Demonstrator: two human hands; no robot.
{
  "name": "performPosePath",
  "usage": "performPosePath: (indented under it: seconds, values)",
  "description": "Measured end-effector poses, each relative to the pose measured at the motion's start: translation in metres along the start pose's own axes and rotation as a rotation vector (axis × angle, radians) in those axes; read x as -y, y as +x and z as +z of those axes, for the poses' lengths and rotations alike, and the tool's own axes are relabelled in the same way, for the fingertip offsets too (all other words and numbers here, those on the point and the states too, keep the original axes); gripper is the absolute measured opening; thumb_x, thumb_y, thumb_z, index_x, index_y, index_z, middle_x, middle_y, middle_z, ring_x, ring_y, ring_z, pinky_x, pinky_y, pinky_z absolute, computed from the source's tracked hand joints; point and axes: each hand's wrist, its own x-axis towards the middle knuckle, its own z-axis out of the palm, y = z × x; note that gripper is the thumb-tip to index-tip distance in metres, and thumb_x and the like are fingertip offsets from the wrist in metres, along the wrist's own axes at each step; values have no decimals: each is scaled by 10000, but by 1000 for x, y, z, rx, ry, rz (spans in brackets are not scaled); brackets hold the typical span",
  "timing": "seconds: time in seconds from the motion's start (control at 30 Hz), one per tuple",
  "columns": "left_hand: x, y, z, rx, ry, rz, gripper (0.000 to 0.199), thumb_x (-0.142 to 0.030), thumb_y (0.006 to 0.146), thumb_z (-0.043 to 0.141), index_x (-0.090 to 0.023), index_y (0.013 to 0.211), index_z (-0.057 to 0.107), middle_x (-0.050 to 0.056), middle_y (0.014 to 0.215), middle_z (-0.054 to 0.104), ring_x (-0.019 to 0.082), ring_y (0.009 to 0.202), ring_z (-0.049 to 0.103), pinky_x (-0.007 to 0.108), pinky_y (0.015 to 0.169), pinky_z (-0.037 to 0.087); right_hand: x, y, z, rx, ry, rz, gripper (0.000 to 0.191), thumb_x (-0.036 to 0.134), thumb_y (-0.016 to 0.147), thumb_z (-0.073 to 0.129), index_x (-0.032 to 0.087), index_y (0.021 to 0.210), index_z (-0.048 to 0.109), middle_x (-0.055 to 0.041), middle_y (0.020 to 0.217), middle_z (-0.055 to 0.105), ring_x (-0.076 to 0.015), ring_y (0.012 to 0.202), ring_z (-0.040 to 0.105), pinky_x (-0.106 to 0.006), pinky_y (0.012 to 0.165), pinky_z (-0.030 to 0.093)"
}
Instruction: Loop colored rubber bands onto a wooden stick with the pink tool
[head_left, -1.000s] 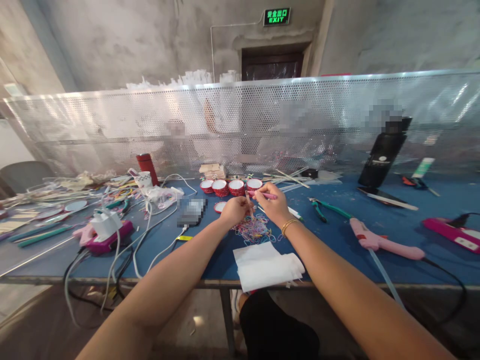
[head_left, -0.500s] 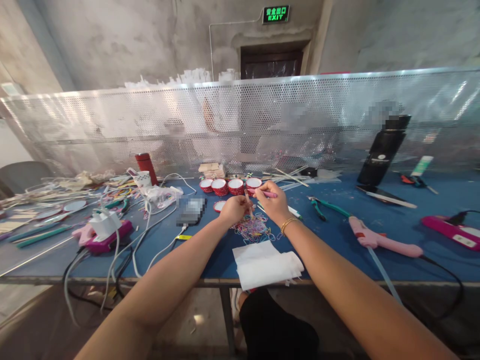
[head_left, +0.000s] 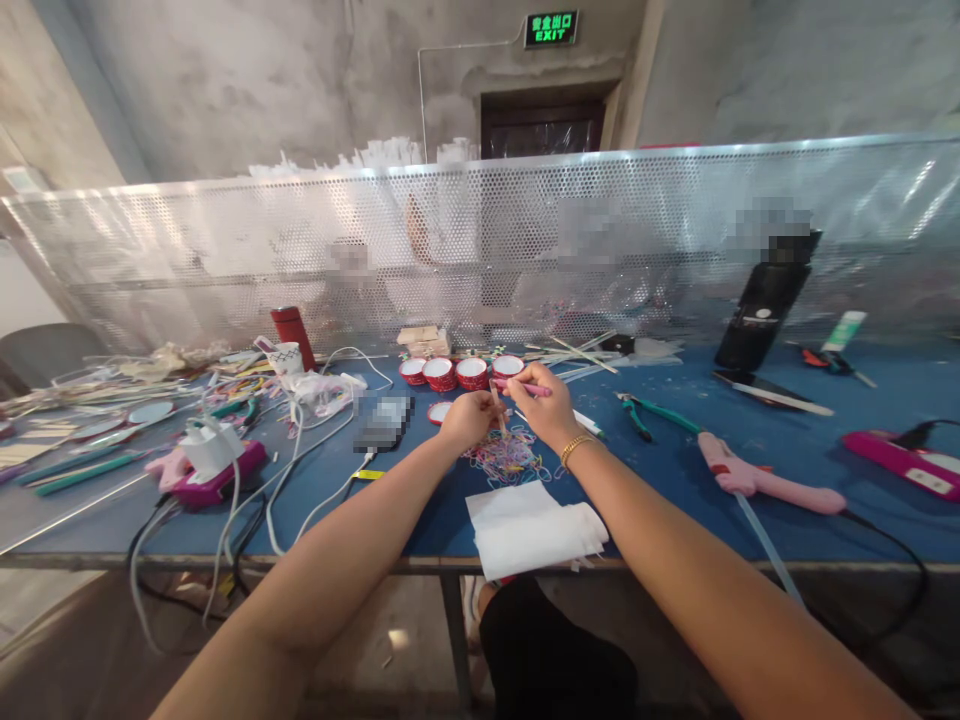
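My left hand [head_left: 471, 420] is closed on a thin, flat wooden stick [head_left: 495, 397], held upright between the fingertips. In my right hand [head_left: 553, 408] is a pink pen [head_left: 534, 389], gripped as for writing, its tip at the upper part of the stick. Under both hands lies a tangled heap of coloured rubber bands [head_left: 506, 460]. Several red patterned cups [head_left: 472, 376] with white insides stand in a row just beyond the hands. A small red-rimmed white disc [head_left: 438, 412] is partly hidden behind my left hand.
A white cloth-like roll [head_left: 536, 540] lies at the front edge. Rightward are green-handled pliers [head_left: 637, 418], a pink glue gun [head_left: 757, 485] and a black stand [head_left: 765, 310]. Leftward are a phone [head_left: 382, 423], white cables, a power strip [head_left: 217, 475] and a red flask [head_left: 292, 335].
The pink pen and my right fingers have shifted very slightly left, toward the stick. My left hand stays in place.
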Motion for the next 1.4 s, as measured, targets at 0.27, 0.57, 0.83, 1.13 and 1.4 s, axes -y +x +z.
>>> performPosePath:
  seconds: [0.27,0.57,0.83,1.13,1.4]
  values:
    - [2,2,-2,-2,21,2,113,-231,842,678,-156,758,665,25,733,724,120,615,655,222,641,515,2,-1,-1,16,-18,3,152,356,841,598,251,735,572,-25,737,732,-223,741,700,-332,707,498]
    - [4,2,-2,6,58,32,126,-207,869,623,-150,766,668,38,745,732,129,622,670,206,585,486,0,-1,-1,17,-8,4,144,343,843,597,247,737,576,-27,745,728,-225,749,699,-337,725,502]
    - [3,1,-2,4,31,29,106,-167,864,609,-148,770,654,30,725,726,125,608,664,207,584,491,0,-1,-2,11,-14,20,153,348,835,602,242,729,572,-29,737,725,-225,744,701,-328,715,491]
    - [4,3,-1,-5,-1,10,109,-193,839,657,-142,742,657,23,685,711,131,599,657,235,628,523,-2,-1,-1,17,-32,-2,151,326,831,593,236,713,564,-24,711,707,-213,713,678,-322,702,479]
    - [-1,-1,0,-11,10,-12,125,-160,861,619,-141,743,657,22,691,712,125,613,661,223,617,511,0,-1,-1,-4,73,-24,152,382,899,584,235,866,599,-28,786,726,-202,737,705,-325,719,522]
